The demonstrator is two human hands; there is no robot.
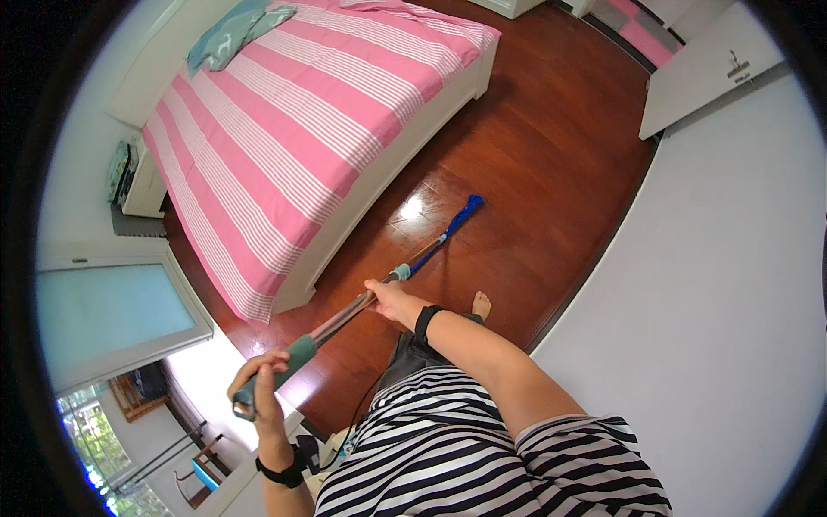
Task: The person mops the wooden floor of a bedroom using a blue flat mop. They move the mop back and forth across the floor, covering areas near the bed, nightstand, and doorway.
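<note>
I hold a mop point(338, 322) slantwise across my front, its metal pole running from the lower left up to the right. My left hand point(261, 379) is closed round the green grip near the top end of the pole. Farther down, my right hand point(387, 298) wraps the pole just above a light green collar point(400, 272). The blue mop head point(463, 215), long and bunched together, is at the far end over the reddish-brown wooden floor point(534, 164).
A bed point(293, 121) with a pink-and-white striped cover stands to the left, a grey-green pillow point(228, 39) on it. A white wall point(689, 319) runs along the right, with a door point(715, 73) standing ajar beyond. A nightstand point(146, 185) and a frosted-pane door point(121, 306) are at left. My bare foot point(481, 304) shows.
</note>
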